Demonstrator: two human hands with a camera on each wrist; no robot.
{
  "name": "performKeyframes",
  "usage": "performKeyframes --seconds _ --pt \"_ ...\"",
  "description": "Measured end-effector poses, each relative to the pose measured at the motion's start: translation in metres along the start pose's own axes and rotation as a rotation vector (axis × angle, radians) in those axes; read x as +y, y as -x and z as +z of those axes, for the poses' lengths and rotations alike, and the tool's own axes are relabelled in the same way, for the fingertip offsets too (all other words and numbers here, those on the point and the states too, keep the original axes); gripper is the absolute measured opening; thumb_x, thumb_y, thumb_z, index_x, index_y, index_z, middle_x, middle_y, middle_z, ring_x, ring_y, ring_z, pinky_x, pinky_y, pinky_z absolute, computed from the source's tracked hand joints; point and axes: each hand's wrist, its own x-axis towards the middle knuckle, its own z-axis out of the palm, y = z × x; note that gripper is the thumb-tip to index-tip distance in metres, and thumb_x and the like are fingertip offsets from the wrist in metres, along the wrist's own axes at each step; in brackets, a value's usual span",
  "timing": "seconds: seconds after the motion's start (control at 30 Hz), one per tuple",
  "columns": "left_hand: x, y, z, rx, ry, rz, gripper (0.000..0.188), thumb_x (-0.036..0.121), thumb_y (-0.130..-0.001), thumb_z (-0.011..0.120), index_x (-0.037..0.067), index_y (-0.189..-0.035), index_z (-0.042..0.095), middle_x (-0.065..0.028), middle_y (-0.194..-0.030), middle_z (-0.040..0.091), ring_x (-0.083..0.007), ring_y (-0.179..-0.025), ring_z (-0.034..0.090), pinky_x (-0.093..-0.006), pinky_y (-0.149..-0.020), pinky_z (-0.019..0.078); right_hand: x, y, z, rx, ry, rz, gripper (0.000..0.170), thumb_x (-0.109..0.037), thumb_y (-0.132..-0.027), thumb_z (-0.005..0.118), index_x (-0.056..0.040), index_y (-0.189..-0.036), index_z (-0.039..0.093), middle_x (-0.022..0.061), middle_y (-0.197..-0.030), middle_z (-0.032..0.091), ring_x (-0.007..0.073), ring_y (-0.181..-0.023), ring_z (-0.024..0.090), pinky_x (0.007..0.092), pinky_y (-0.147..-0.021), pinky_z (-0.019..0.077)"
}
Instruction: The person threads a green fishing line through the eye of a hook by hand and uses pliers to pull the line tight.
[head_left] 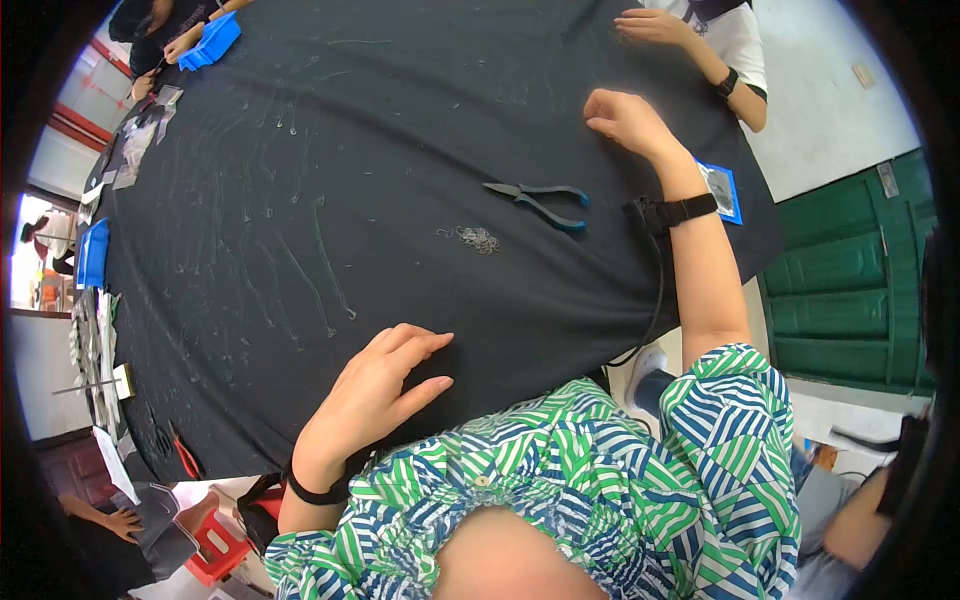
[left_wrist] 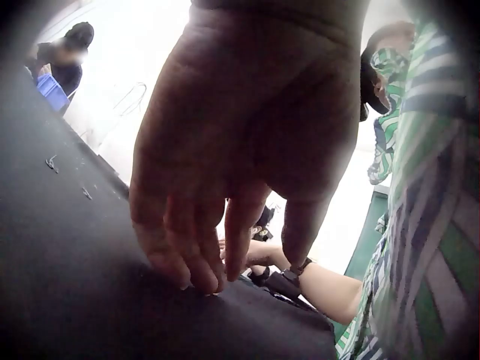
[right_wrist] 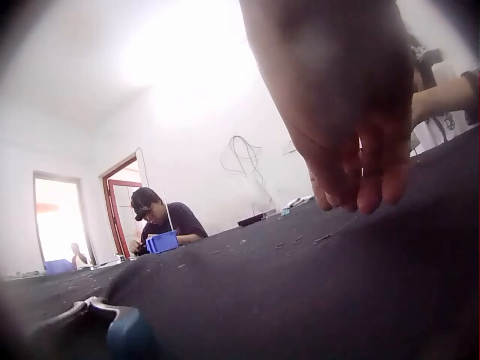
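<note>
The left hand [head_left: 375, 385] is held low over the black cloth [head_left: 420, 130], close to the wearer's body. Its fingers are relaxed and extended, with the thumb spread away from them. The right hand [head_left: 630, 120] is stretched out farther across the table; its fingers are loosely bent and, in the right wrist view, are seen hanging close together above the cloth.

The pliers [head_left: 535, 197] are laid on the cloth outside both grips, nearer to the right hand and on the wearer's side of it. Their blue handles are splayed apart and their nose is pointed leftward. Just beside them, a small heap of metal hooks [head_left: 478, 240] is set between the two hands, well apart from either. Thin clear strands [head_left: 325, 250] are spread over the cloth to the left, beyond the left hand.

A blue-edged packet [head_left: 722, 192] is placed beside the right forearm. At the far left, a red-handled tool [head_left: 185, 452] is seen near the cloth's edge, and a blue bin [head_left: 93, 253] is placed farther up.
</note>
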Motion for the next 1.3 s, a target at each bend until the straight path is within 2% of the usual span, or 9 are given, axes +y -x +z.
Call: performKeyframes --seconds 0.13,0.17,0.23,0.27,0.4,0.57,0.87,1.1,1.3 --pt "-0.005 0.000 0.003 -0.024 0.063 0.012 0.042 0.020 -0.091 0.070 0.002 -0.128 0.062 -0.0128 -0.116 0.061 -0.0245 -0.100 0.065 -0.0347 -0.083 0.0534 0.006 -0.003 0.002 -0.071 0.160 0.036 0.017 -0.018 -0.087 0.066 -0.0028 -0.094 0.065 0.0153 -0.083 0.068 0.0283 -0.078 0.066 0.0393 -0.072 0.0504" --pt "-0.005 0.000 0.003 -0.016 0.073 -0.001 0.042 0.020 -0.091 0.070 0.002 -0.128 0.062 -0.0132 -0.116 0.061 -0.0247 -0.100 0.066 -0.0348 -0.084 0.0536 0.031 -0.002 0.013 0.004 0.105 -0.077 0.017 -0.019 -0.088 0.066 -0.0022 -0.092 0.065 0.0142 -0.079 0.066 0.0265 -0.073 0.064 0.0383 -0.069 0.0497" --pt "-0.010 0.002 0.002 -0.006 0.048 0.046 0.042 0.021 -0.092 0.069 0.001 -0.127 0.061 -0.0142 -0.116 0.061 -0.0256 -0.099 0.067 -0.0357 -0.086 0.0539 -0.001 0.001 0.002 -0.079 -0.004 0.053 0.017 -0.016 -0.091 0.063 -0.0006 -0.086 0.061 0.0087 -0.070 0.059 0.0181 -0.065 0.058 0.0342 -0.061 0.0470" --pt "-0.011 0.002 0.003 0.010 0.014 0.069 0.041 0.021 -0.092 0.069 0.001 -0.127 0.061 -0.0137 -0.114 0.062 -0.0253 -0.099 0.067 -0.0357 -0.085 0.0543 -0.008 0.004 -0.003 -0.103 -0.002 0.086 0.015 -0.016 -0.087 0.065 -0.0012 -0.088 0.064 0.0169 -0.082 0.065 0.0311 -0.078 0.065 0.0397 -0.070 0.0496" --pt "-0.003 -0.006 -0.002 0.083 0.103 0.069 0.040 0.017 -0.092 0.068 0.002 -0.128 0.060 -0.0110 -0.105 0.067 -0.0223 -0.092 0.068 -0.0340 -0.079 0.0551 -0.117 0.022 -0.036 -0.036 -0.161 -0.039 0.008 -0.005 -0.088 0.062 0.0017 -0.090 0.059 0.0125 -0.080 0.058 0.0263 -0.072 0.059 0.0335 -0.068 0.0469" --pt "0.016 -0.021 -0.016 0.327 0.283 0.062 0.037 0.010 -0.092 0.068 0.003 -0.127 0.060 -0.0058 -0.098 0.068 -0.0127 -0.083 0.066 -0.0262 -0.072 0.0523 -0.226 0.049 -0.042 -0.220 -0.548 -0.263 0.007 0.000 -0.086 0.066 -0.0002 -0.090 0.060 0.0080 -0.093 0.061 0.0155 -0.075 0.059 0.0279 -0.063 0.0457" --pt "0.011 -0.026 -0.010 0.487 0.649 0.052 0.022 0.003 -0.094 0.066 0.001 -0.116 0.060 -0.0037 -0.100 0.065 -0.0086 -0.091 0.065 -0.0230 -0.079 0.0522 -0.247 0.061 -0.004 -0.452 -1.029 0.004 0.011 -0.011 -0.097 0.062 -0.0001 -0.098 0.061 0.0025 -0.086 0.066 0.0100 -0.079 0.067 0.0224 -0.062 0.0506" --pt "0.006 -0.025 -0.011 0.483 0.715 0.109 0.015 -0.002 -0.093 0.065 0.000 -0.108 0.063 -0.0047 -0.103 0.063 -0.0104 -0.095 0.064 -0.0253 -0.081 0.0528 -0.245 0.060 0.002 -0.539 -1.192 0.028 0.014 -0.015 -0.098 0.063 -0.0008 -0.098 0.062 0.0017 -0.086 0.065 0.0076 -0.079 0.063 0.0223 -0.066 0.0514" --pt "0.000 -0.024 -0.011 0.458 0.765 0.176 0.012 -0.003 -0.091 0.066 0.001 -0.102 0.064 -0.0063 -0.101 0.062 -0.0097 -0.086 0.062 -0.0234 -0.075 0.0514 -0.245 0.062 0.003 -0.556 -1.246 0.002 0.012 -0.013 -0.097 0.064 -0.0009 -0.098 0.062 0.0004 -0.084 0.063 0.0059 -0.075 0.061 0.0215 -0.066 0.0507"
